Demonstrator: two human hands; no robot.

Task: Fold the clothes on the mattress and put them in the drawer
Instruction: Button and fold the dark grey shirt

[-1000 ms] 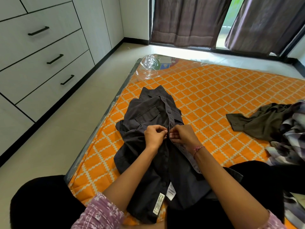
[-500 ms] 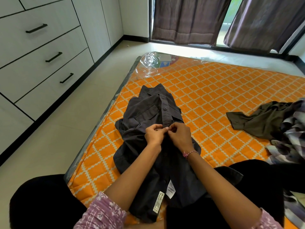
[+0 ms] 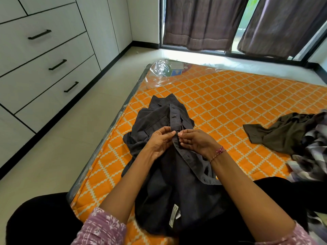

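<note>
The dark grey shirt [image 3: 164, 156] lies collar-away near the left edge of the orange mattress [image 3: 230, 103]. The left hand [image 3: 159, 142] and right hand [image 3: 196, 142] each pinch its button placket. Bare mattress extends beyond the collar. An olive shirt [image 3: 283, 135] lies well right; the white drawers [image 3: 44, 64] stand across the bare floor [image 3: 70, 138].
</note>
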